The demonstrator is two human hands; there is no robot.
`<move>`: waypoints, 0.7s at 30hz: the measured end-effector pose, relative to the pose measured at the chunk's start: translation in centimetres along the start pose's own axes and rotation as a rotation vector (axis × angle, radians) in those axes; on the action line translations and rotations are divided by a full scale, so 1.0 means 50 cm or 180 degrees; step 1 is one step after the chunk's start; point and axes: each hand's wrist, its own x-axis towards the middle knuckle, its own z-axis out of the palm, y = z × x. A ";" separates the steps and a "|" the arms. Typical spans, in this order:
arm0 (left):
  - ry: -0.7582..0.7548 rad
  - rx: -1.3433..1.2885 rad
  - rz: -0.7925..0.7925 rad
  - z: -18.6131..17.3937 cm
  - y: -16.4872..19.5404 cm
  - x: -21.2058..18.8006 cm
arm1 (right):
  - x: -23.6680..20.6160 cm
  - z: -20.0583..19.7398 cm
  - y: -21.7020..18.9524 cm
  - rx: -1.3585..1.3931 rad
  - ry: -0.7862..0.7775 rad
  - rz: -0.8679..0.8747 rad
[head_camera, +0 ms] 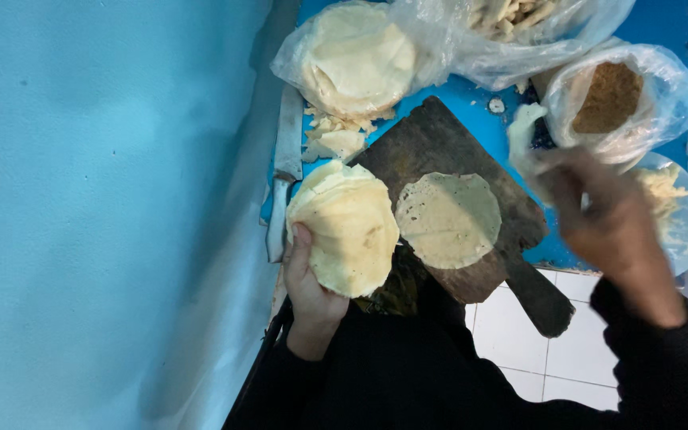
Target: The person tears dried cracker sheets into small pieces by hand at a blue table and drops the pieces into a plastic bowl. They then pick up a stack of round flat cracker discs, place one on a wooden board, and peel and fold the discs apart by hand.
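Observation:
My left hand (308,279) grips a stack of thin pale round wrappers (348,227), thumb on its left edge, held just left of a dark wooden cutting board (431,139). One single round wrapper (449,219) lies flat on the board. My right hand (599,215) is blurred, raised over the board's right side near a clear bag of brown powder (611,99); its fingers look pinched, but I cannot tell whether anything is between them.
A bag of more round wrappers (356,60) sits at the top, with torn dough scraps (336,139) below it. A knife (284,171) lies along the blue table's left edge. Another bag (519,20) and a plate of pale filling (674,203) sit at the right.

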 end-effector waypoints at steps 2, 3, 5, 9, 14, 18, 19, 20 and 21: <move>-0.0008 0.0015 -0.0007 -0.001 0.001 0.001 | -0.011 0.038 -0.035 -0.0202 -0.0430 -0.0831; -0.0051 -0.0028 -0.0033 -0.001 0.002 0.002 | -0.020 0.070 -0.049 -0.0530 -0.0523 -0.1071; -0.0080 -0.0043 -0.0054 -0.003 0.003 0.003 | -0.042 0.126 -0.066 -0.0677 -0.0811 -0.1544; -0.0063 0.0015 -0.0058 -0.005 0.004 0.003 | -0.069 0.166 -0.054 -0.0724 -0.0851 -0.1743; -0.0104 -0.0046 -0.0028 -0.003 -0.001 0.004 | -0.099 0.169 -0.040 -0.1207 -0.0847 -0.1621; -0.0073 -0.0037 -0.0067 0.001 -0.005 0.003 | -0.098 0.201 -0.041 -0.1282 -0.0907 -0.1582; -0.0087 -0.0006 -0.0049 0.001 -0.005 0.003 | -0.097 0.206 -0.042 -0.1172 -0.0826 -0.1625; -0.0088 -0.0030 -0.0066 0.001 -0.004 0.003 | -0.096 0.209 -0.043 -0.1064 -0.0752 -0.1669; -0.0079 -0.0054 -0.0081 0.001 -0.003 0.004 | -0.095 0.208 -0.044 -0.0952 -0.0686 -0.1716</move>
